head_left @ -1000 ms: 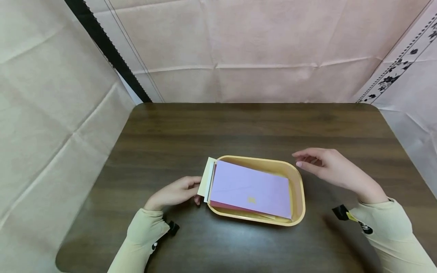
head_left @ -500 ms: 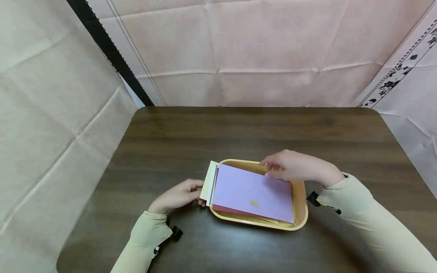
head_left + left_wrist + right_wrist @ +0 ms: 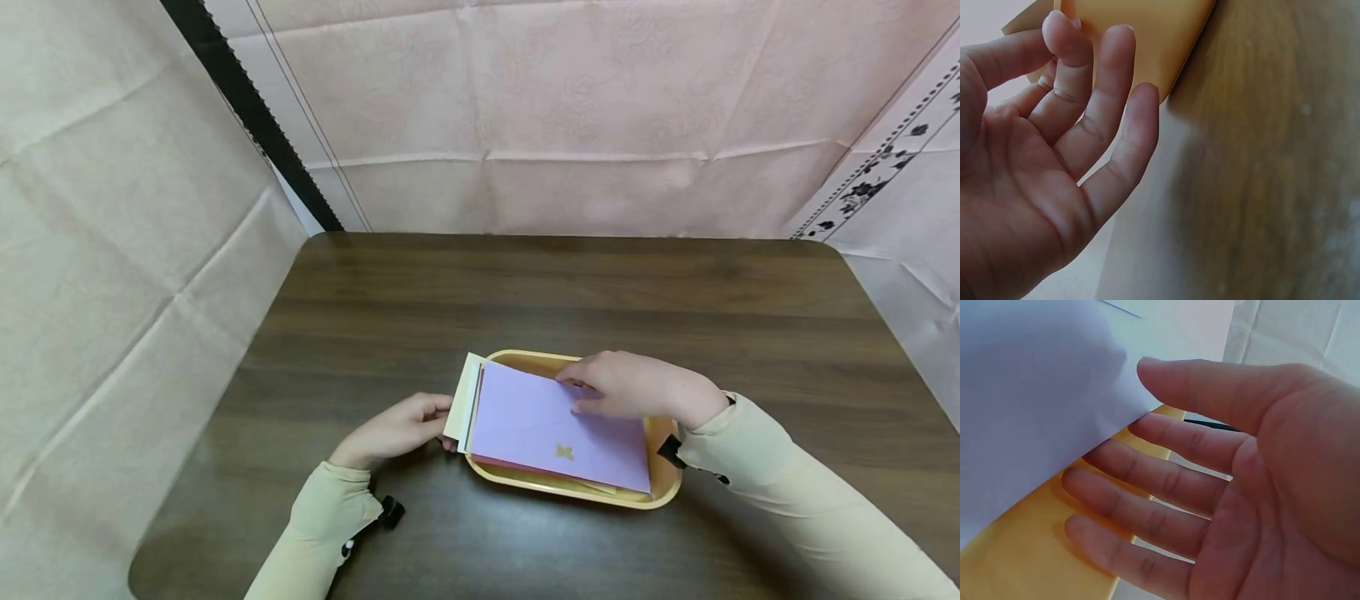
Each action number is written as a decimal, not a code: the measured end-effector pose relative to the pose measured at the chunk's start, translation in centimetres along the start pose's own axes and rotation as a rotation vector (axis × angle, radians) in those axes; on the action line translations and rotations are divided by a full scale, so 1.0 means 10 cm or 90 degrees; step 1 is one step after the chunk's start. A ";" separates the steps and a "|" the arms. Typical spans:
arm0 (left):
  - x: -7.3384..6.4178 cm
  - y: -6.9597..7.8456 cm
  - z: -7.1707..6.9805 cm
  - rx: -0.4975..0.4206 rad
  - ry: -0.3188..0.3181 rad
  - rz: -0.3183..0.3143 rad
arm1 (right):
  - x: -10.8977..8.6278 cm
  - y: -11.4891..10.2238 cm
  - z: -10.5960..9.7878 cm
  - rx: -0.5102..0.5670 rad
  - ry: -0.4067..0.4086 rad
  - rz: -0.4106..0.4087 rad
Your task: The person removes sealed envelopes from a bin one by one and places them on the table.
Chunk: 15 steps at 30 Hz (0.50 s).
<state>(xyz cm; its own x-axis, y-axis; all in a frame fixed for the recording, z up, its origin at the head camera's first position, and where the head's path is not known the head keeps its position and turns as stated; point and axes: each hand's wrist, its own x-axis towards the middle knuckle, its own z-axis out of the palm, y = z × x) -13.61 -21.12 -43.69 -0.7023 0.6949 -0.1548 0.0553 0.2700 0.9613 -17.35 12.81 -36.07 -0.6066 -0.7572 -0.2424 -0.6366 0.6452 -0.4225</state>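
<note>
A yellow plastic basket [image 3: 666, 450] holds a stack of flat paper pieces. Uppermost is a purple envelope [image 3: 525, 417] with a small gold butterfly on it; a dark pink edge shows beneath. Cream and pale blue pieces [image 3: 462, 400] stick out past the basket's left rim. My left hand [image 3: 401, 427] is at that end, its loosely bent fingertips [image 3: 1119, 50] against the basket's outer wall. My right hand [image 3: 633, 387] reaches over the far side of the basket. Its thumb lies over the envelope, while the straight index and middle fingertips [image 3: 1100, 450] reach its far edge, partly hidden under it.
Everything stands on a dark brown wooden table [image 3: 555, 292] with rounded corners. Creased pale cloth [image 3: 585, 108] hangs behind and to the left, crossed by a black band [image 3: 251, 108]. Black straps [image 3: 392, 512] with small cameras sit at the wrists.
My right hand has come left from beside the basket to the envelope's far edge. The left hand has kept its place at the left end. The view has shifted slightly.
</note>
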 end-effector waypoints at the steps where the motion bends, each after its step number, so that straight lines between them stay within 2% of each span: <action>1: 0.00 0.00 0.00 0.001 0.001 0.002 | 0.00 -0.01 0.00 0.001 0.002 -0.001; 15: 0.01 -0.02 -0.01 0.001 0.003 -0.004 | -0.01 -0.04 0.07 -0.031 0.026 -0.021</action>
<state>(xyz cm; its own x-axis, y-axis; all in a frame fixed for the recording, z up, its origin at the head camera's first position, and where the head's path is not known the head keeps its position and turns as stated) -13.78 -21.15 -43.92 -0.7056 0.6905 -0.1592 0.0526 0.2750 0.9600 -16.68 12.55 -36.46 -0.6036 -0.7736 -0.1928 -0.6784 0.6254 -0.3857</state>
